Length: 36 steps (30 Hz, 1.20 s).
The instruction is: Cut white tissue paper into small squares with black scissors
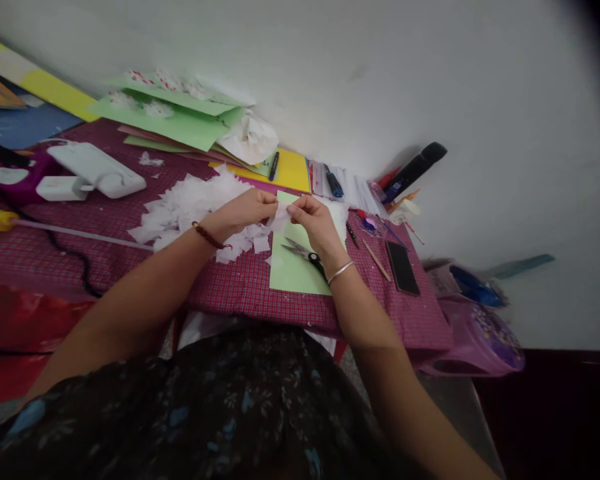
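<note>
Between my hands is a small thin white paper piece (280, 218). My left hand (250, 208) pinches its left side, and my right hand (307, 217) pinches its right side between thumb and fingers. Both are above a light green sheet (295, 275) on the checked cloth. Partly open scissors (305, 255) with black handles lie on that sheet, their handles partly hidden by my right wrist. A heap of white paper squares (185, 203) spreads beside and behind my left hand.
Green cards (175, 120) with white tufts lean at the back left. A white power strip (100, 170) and cable lie left. On the right are a phone (403, 268), a thin wooden stick (377, 259) and pens. A pink basket (473, 340) stands beyond the table's right edge.
</note>
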Tool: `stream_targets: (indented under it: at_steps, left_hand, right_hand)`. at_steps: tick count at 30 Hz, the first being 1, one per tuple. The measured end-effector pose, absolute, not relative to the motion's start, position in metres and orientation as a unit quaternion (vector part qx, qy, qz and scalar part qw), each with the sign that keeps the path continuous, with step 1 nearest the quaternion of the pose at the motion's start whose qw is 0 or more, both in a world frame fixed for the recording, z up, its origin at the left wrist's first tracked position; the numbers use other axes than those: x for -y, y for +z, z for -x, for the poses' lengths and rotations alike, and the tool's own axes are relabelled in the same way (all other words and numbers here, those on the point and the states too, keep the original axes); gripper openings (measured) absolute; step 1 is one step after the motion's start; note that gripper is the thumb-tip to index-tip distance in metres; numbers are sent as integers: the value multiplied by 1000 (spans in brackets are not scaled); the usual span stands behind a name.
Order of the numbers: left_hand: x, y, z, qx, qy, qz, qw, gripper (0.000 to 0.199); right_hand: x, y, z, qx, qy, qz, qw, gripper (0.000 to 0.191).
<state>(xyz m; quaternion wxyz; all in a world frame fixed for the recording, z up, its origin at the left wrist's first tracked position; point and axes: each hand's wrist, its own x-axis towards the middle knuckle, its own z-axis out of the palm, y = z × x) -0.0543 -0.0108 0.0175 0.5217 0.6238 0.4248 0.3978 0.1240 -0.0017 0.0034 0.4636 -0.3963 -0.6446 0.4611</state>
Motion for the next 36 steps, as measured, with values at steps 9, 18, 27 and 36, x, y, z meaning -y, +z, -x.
stream_targets:
  at_steps: [9, 18, 27, 36]
  left_hand:
    - [7, 21, 52, -389, 405, -531, 635, 24]
    - [5, 12, 59, -395, 365, -626, 565, 20]
    - [6, 42, 74, -486, 548, -522, 437, 17]
    - [34, 50, 136, -514, 579, -383, 504, 26]
  right_hand:
    - [-2, 2, -129, 665, 435, 407, 451, 19]
    - [3, 5, -137, 736, 413, 400, 358, 16]
    - [85, -10, -244, 845, 123, 509, 106, 40]
    - [96, -9, -247, 838, 43, 544, 6, 61]
